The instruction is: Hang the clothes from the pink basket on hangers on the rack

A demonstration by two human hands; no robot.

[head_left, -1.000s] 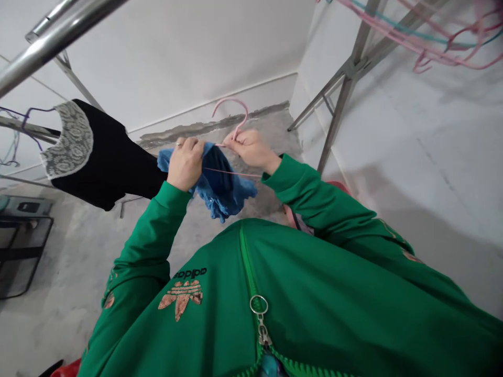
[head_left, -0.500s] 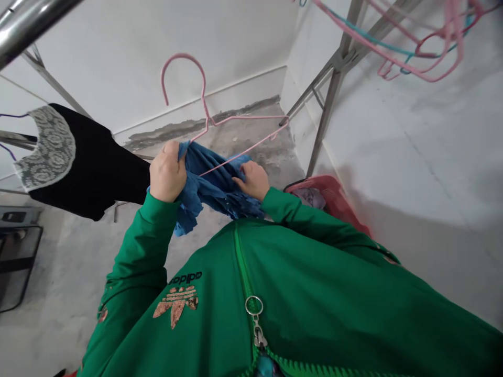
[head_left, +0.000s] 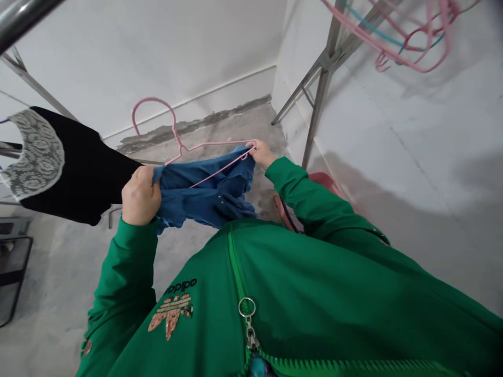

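A blue garment (head_left: 188, 207) with small buttons or studs is stretched between my two hands. My left hand (head_left: 141, 196) is closed in a fist around its left shoulder, where the left arm of a pink clothes hanger (head_left: 208, 144) runs in under the cloth. At the opposite end, my right hand (head_left: 261, 153) pinches the blue cloth by the hanger's right corner. The hanger's lower bar crosses in front of the cloth and passes into the neck opening. Its hook points up and left, free of any rail.
To the left hangs a black garment (head_left: 78, 162) with a lace collar. Pink and blue hangers (head_left: 424, 52) hang at upper right by a metal rack leg (head_left: 318, 104). A pink-red basket (head_left: 324, 180) stands behind my right sleeve. A metal rail (head_left: 23, 21) crosses the upper left.
My right hand has moved up and outward to the hanger's right corner, drawing the blue cloth out along it. The hanger and left hand have shifted left and down in view.
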